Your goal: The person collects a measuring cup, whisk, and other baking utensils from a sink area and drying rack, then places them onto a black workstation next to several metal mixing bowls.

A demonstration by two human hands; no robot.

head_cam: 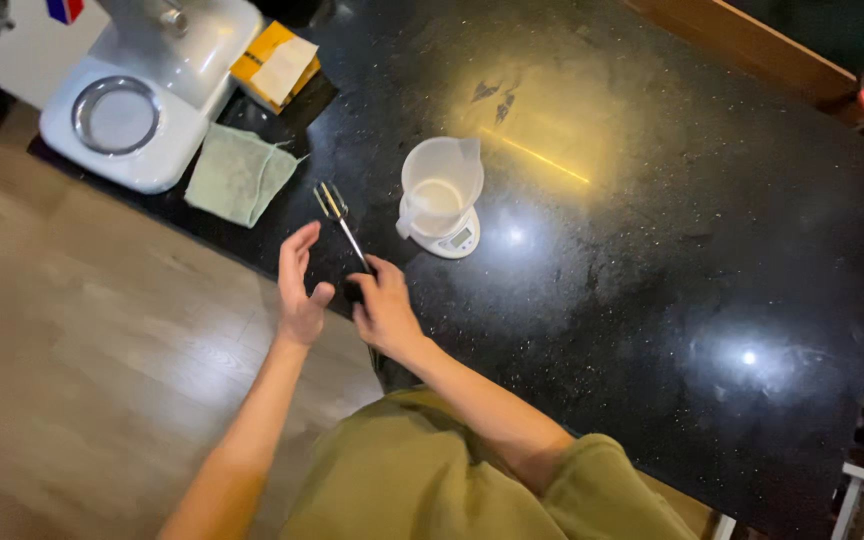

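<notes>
While the right hand (384,305) grips a whisk (344,226) pointing away, the left hand (299,285) stands open just beside it, palm inward.

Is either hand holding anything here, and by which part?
The right hand grips a metal whisk attachment by its lower shaft end, wire head pointing away. The left hand is open beside it, holding nothing.

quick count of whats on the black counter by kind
Stand mixer: 1
Green cloth: 1
Yellow box: 1
Measuring jug: 1
Small scale, under the jug: 1
Whisk, held in the right hand: 1
Total: 6
The left hand is open and holds nothing.
</notes>
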